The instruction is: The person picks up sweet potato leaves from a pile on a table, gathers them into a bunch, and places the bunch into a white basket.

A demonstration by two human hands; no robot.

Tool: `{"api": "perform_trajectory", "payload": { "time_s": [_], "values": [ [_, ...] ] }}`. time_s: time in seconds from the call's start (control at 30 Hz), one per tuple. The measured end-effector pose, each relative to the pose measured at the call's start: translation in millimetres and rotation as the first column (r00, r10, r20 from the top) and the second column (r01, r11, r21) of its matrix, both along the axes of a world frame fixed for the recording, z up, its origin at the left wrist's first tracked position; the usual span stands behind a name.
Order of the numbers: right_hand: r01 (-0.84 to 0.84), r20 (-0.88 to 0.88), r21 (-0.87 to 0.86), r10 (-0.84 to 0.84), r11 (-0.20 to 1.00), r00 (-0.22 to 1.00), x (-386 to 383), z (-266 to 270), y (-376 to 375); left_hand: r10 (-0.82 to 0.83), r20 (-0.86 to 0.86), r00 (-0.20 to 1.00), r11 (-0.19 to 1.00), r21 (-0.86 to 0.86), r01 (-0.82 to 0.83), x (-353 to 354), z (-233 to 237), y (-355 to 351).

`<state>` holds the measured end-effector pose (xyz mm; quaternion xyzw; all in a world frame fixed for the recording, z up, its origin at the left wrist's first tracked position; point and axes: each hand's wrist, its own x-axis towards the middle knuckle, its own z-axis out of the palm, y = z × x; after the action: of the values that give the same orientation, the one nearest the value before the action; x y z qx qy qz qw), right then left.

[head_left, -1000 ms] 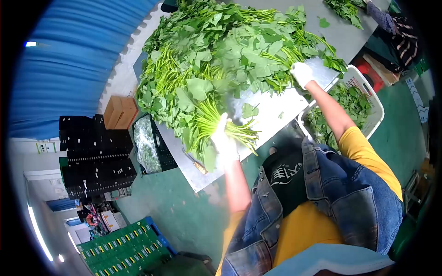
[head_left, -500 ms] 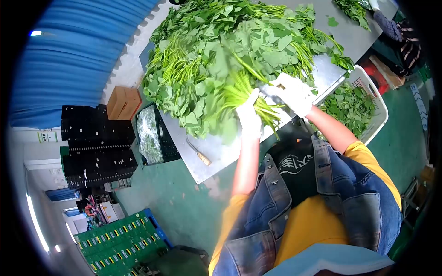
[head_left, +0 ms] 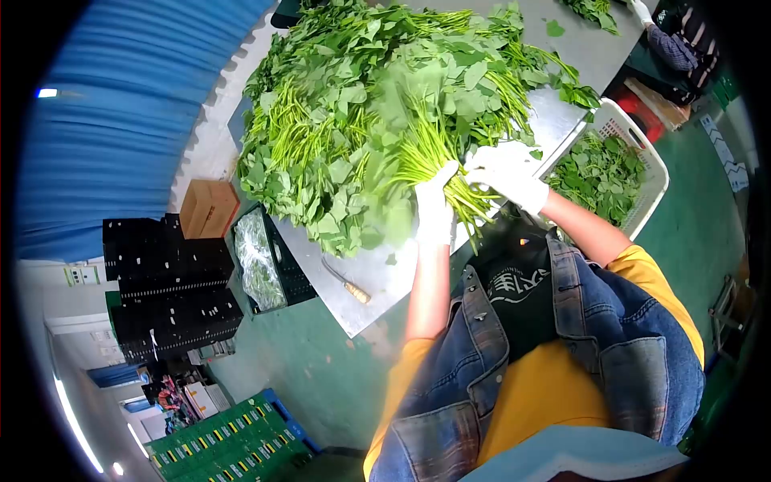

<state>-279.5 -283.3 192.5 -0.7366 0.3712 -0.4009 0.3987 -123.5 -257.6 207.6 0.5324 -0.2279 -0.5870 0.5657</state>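
My left hand (head_left: 434, 207), in a white glove, is closed around a bunch of leafy green stems (head_left: 430, 153). The leaves point away from me over the pile, and the stem ends stick out towards my body. Against the right side of the bunch is my gloved right hand (head_left: 512, 177), its fingers curled in by the stems; what they pinch is too small to make out. A big heap of leafy greens (head_left: 313, 128) covers much of the metal table (head_left: 377, 273). Near the table corner lies a small curved knife (head_left: 356, 292) with a wooden handle.
At the right stands a white basket (head_left: 654, 173) with loose leaves (head_left: 598, 177) inside. A dark crate (head_left: 293, 269) holding a clear plastic bag (head_left: 257, 261) is left of the table, near a cardboard box (head_left: 207, 209) and black crates (head_left: 173, 301). Another person's sleeve (head_left: 671, 46) shows top right.
The stem that my right hand held above the bunch no longer stands apart. That hand has come down against the bunch's side. The view has shifted slightly.
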Motion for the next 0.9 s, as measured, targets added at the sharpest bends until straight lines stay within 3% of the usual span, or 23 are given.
{"api": "perform_trajectory", "payload": {
  "time_s": [0.03, 0.07, 0.1, 0.13, 0.17, 0.23, 0.27, 0.37, 0.4, 0.43, 0.47, 0.5, 0.57, 0.6, 0.63, 0.67, 0.7, 0.73, 0.77, 0.83, 0.87, 0.9],
  "values": [
    [0.032, 0.169, 0.119, -0.052, 0.992, 0.984, -1.5, -5.9, -4.5, -0.007, 0.000, 1.000, 1.000, -0.001, 0.007, 0.2, -4.7, -3.0],
    [-0.020, 0.188, 0.387, -0.057, 0.922, 0.980, -5.0, -5.4, -11.2, -0.043, -0.003, 0.999, 0.999, -0.002, 0.043, -0.6, -6.1, -5.8],
    [-0.077, 0.208, 0.623, -0.070, 0.778, 0.976, -8.6, -5.1, -16.3, -0.081, -0.004, 0.997, 0.997, -0.003, 0.081, -1.9, -7.6, -7.2],
    [-0.207, 0.328, 0.716, -0.059, 0.667, 0.943, -7.3, -6.5, -18.7, -0.107, 0.248, 0.963, 0.990, -0.068, 0.127, -4.7, -9.3, -7.2],
    [-0.342, 0.443, 0.771, -0.068, 0.538, 0.894, -3.8, -3.8, -20.3, -0.103, 0.283, 0.954, 0.971, -0.182, 0.158, -10.7, -6.0, -11.3],
    [-0.253, 0.449, 0.769, -0.215, 0.587, 0.867, -5.2, 4.0, -15.7, -0.065, -0.169, 0.983, 0.990, -0.133, 0.043, -25.1, -0.4, -7.8],
    [-0.170, 0.426, 0.800, -0.344, 0.576, 0.837, -1.3, -4.5, -19.0, -0.073, -0.169, 0.983, 0.990, -0.134, 0.050, -28.2, -5.3, -9.7],
    [-0.246, 0.530, 0.751, -0.336, 0.613, 0.779, -17.0, 0.7, -13.9, 0.039, -0.066, 0.997, 0.988, -0.150, -0.049, -24.5, -32.3, -16.9],
    [-0.327, 0.626, 0.675, -0.278, 0.662, 0.729, -19.4, -11.2, -12.1, 0.053, -0.072, 0.996, 0.996, -0.065, -0.058, -19.1, -39.6, -19.9],
    [-0.306, 0.567, 0.697, -0.238, 0.649, 0.788, -25.4, 0.3, -8.1, 0.066, -0.079, 0.995, 0.998, 0.018, -0.065, -13.9, -49.2, -23.7],
    [-0.289, 0.585, 0.626, -0.190, 0.724, 0.789, -34.7, 8.7, -1.6, 0.059, 0.203, 0.977, 0.996, -0.071, -0.045, -10.2, -59.1, -27.5],
    [-0.273, 0.596, 0.549, -0.140, 0.790, 0.791, -47.0, 10.0, 3.5, 0.056, 0.201, 0.978, 0.997, -0.071, -0.042, -6.7, -56.7, -28.9],
    [-0.078, 0.497, 0.319, -0.096, 0.944, 0.863, -69.5, -28.1, 1.2, 0.008, 0.502, 0.865, 0.983, -0.160, 0.084, 15.9, -44.3, -27.5],
    [0.086, 0.211, 0.002, -0.085, 0.996, 0.974, -87.8, -39.2, 1.8, 0.000, 0.636, 0.771, 0.970, -0.187, 0.154, 27.8, -39.2, -25.2],
    [-0.136, 0.676, 0.401, -0.192, 0.906, 0.712, -108.7, -70.5, -4.1, 0.034, 0.715, 0.698, 0.968, -0.198, 0.155, 38.4, -38.5, -23.3],
    [-0.350, 0.848, 0.525, -0.511, 0.775, 0.139, -122.7, -75.0, -12.2, 0.043, 0.720, 0.693, 0.959, -0.224, 0.173, 44.2, -27.3, -19.1],
    [-0.214, 0.842, 0.535, -0.537, 0.817, 0.055, -141.4, -84.3, -24.0, 0.053, 0.722, 0.690, 0.950, -0.249, 0.188, 48.4, -16.6, -13.9],
    [-0.334, 0.816, 0.509, -0.569, 0.793, -0.106, -157.9, -83.1, -32.4, 0.026, 0.644, 0.764, 0.955, -0.242, 0.172, 58.5, -23.8, -12.4],
    [-0.453, 0.814, 0.507, -0.580, 0.734, -0.028, -178.8, -106.8, -42.3, 0.027, 0.645, 0.764, 0.955, -0.242, 0.169, 59.7, -24.0, -11.5],
    [-0.396, 0.634, 0.759, -0.724, 0.516, 0.271, -169.9, -126.4, -70.5, 0.091, 0.147, 0.985, 0.985, -0.160, -0.067, 61.2, -24.0, -12.2],
    [-0.242, 0.585, 0.803, -0.638, 0.545, 0.501, -155.6, -116.5, -82.3, 0.180, -0.246, 0.952, 0.983, -0.001, -0.186, 63.6, -24.5, -12.6],
    [0.097, 0.352, 0.801, -0.597, 0.590, 0.721, -133.4, -87.2, -90.8, 0.185, -0.246, 0.952, 0.981, -0.003, -0.192, 65.2, -28.9, -10.7]
  ]
}}
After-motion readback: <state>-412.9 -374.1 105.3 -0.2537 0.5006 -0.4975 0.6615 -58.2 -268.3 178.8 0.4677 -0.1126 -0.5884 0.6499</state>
